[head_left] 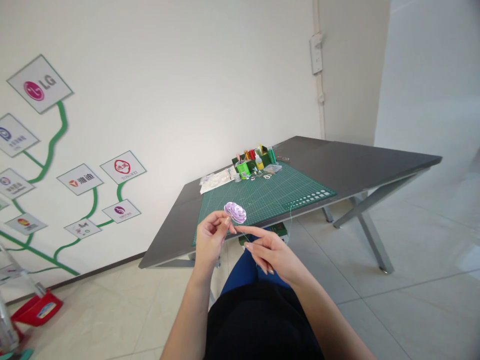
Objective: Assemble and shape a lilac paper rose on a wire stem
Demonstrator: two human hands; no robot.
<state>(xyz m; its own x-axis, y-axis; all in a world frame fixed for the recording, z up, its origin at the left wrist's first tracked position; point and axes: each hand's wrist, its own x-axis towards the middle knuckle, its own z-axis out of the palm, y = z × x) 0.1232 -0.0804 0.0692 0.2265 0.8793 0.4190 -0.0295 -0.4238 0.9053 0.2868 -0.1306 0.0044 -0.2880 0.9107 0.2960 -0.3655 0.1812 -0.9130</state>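
A pale purple artificial flower point(235, 212) with layered petals is pinched at its base between the thumb and fingers of my left hand point(213, 232). From below the bloom a thin green stem point(245, 236) slants down to the right. My right hand point(273, 252) has its thumb and fingers closed around that stem, while its index finger stretches left until the tip meets my left fingertips. Both hands are in front of the table's near edge, above my lap. A fine pale green strand point(291, 220) hangs over that edge to the right; its lower end is hard to make out.
A green cutting mat point(262, 192) covers part of the dark table point(360, 160). Toward the back stand a green organizer box point(253, 162) with spools, a yellow glue bottle point(259, 162), a green can point(243, 170), small scissors point(267, 176) and white sheets point(217, 181).
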